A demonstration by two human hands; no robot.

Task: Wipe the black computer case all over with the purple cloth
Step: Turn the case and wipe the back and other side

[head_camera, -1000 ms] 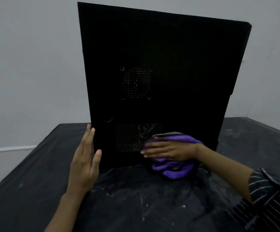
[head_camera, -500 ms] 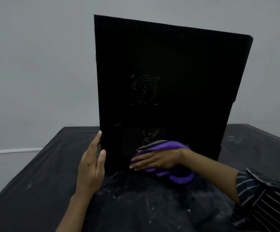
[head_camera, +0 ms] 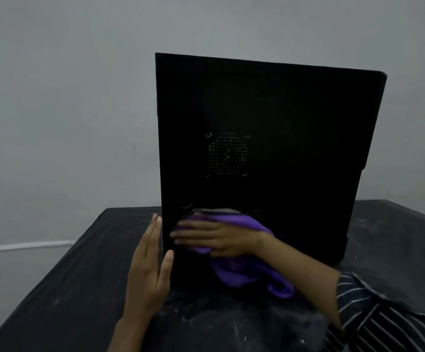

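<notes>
The black computer case (head_camera: 295,128) stands upright on the table, its side panel with a round perforated vent facing me. My right hand (head_camera: 216,237) lies flat with straight fingers on the purple cloth (head_camera: 241,273), pressing it against the lower left part of the panel; the cloth bunches and hangs below the hand. My left hand (head_camera: 150,270) is held upright with straight fingers against the case's lower left edge, the thumb touching the panel's front.
The case rests on a table covered in black sheeting (head_camera: 66,288) with white dust specks near me. A grey wall (head_camera: 66,110) stands behind. The table's left edge drops off at the lower left.
My right hand has slid the purple cloth leftward along the bottom of the panel, over the lower vent, toward the left edge. The left hand stays braced at that edge.
</notes>
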